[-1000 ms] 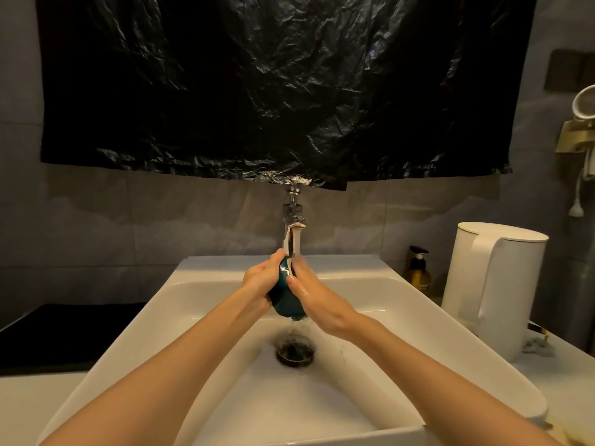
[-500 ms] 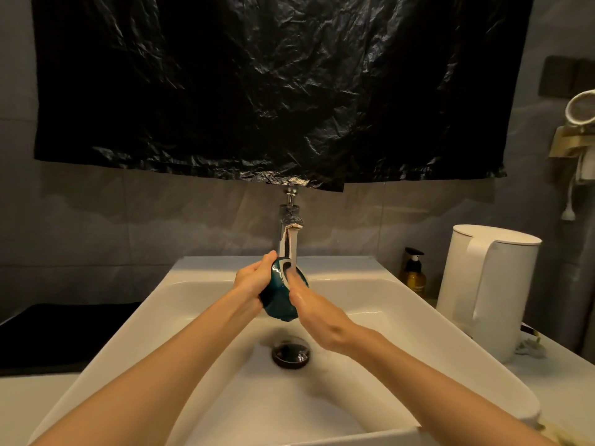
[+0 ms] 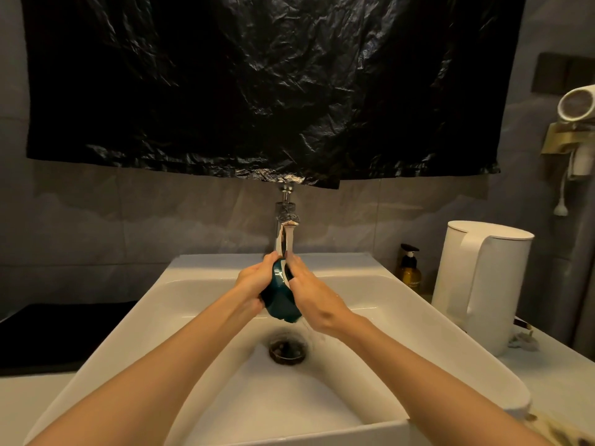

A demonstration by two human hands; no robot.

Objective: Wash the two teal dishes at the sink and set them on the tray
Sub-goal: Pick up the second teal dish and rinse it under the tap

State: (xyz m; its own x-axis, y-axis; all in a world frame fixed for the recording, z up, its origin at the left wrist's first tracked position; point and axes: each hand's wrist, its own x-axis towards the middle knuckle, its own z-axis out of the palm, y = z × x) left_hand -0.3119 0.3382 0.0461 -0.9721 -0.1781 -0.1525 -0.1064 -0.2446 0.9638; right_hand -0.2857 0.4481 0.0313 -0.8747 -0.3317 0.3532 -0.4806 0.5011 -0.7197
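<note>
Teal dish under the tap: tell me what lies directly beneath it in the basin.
Below the teal ceramic dish, held by the left hand and right hand, sits the dark round drain in the white rectangular sink. Water blurs the drain's inside.

Between the hands, the dish (image 3: 280, 297) is deep teal. The sink (image 3: 402, 317) beneath them is plain white. Right of them stand a white kettle (image 3: 483, 284) and an amber, black-capped pump bottle (image 3: 409, 268); above hangs crinkled, glossy black plastic sheeting (image 3: 257, 85).

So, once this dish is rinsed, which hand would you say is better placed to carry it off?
Probably the left hand: it cups the teal dish from behind under the tap, while the right hand lies across its rim, seemingly rubbing. No tray is clearly visible.
</note>
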